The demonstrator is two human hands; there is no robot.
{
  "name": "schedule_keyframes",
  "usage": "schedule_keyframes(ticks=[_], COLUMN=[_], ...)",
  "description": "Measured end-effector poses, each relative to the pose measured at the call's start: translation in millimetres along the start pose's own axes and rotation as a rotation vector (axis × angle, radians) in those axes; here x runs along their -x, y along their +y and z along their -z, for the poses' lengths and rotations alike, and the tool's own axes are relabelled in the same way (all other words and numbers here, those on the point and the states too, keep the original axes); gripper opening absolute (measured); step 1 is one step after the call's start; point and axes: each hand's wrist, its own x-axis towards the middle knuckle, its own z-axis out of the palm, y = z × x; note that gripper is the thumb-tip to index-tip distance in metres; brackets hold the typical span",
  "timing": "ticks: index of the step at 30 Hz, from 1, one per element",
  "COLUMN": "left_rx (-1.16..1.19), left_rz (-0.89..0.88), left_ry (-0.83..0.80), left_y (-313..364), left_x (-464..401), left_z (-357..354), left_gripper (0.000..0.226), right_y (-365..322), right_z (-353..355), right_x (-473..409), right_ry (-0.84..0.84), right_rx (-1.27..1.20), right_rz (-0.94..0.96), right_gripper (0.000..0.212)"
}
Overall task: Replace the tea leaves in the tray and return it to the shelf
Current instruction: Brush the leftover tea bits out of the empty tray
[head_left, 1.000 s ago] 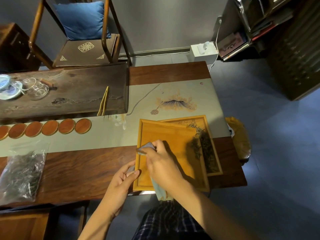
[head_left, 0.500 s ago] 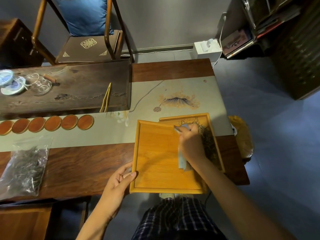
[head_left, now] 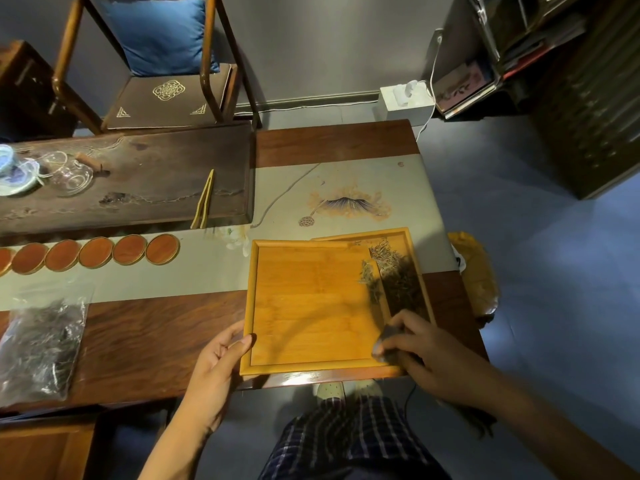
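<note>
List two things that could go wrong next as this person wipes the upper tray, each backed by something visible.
1. The upper tray lies on a second tray and juts past the table edge, steadied only by the left hand; it could tip.
2. Loose tea leaves straddle its right rim; the right hand, wiping with a cloth, may scatter them.

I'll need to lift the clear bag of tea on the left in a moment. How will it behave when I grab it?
The bag of tea looks like thin crinkled plastic lying slumped on the table, so it will probably sag and fold. The loose dry leaves inside should shift toward the low end. It likely weighs little for its bulk.
</note>
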Motion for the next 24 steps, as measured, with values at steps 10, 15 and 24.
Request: schedule_keyframes(ticks=[10,15,24], left_rx=[0.013,-0.005,0.055], left_rz=[-0.033,-0.048,-0.036], left_ry=[-0.028,-0.033,0.007], left_y=[9,10,13], left_x=[0,4,4], left_z=[-6,-4,-1], left_gripper=[0.041,0.041,0.038], right_y=[13,22,4], right_z=[-4,0,-4], right_x=[-16,-45,-29], right_ry=[-0.050,0.080,0.167], right_rx=[0.415,0.351,-0.109], right_rz=[-0.012,-0.097,-0.110], right_gripper=[0.023,0.029,0.028])
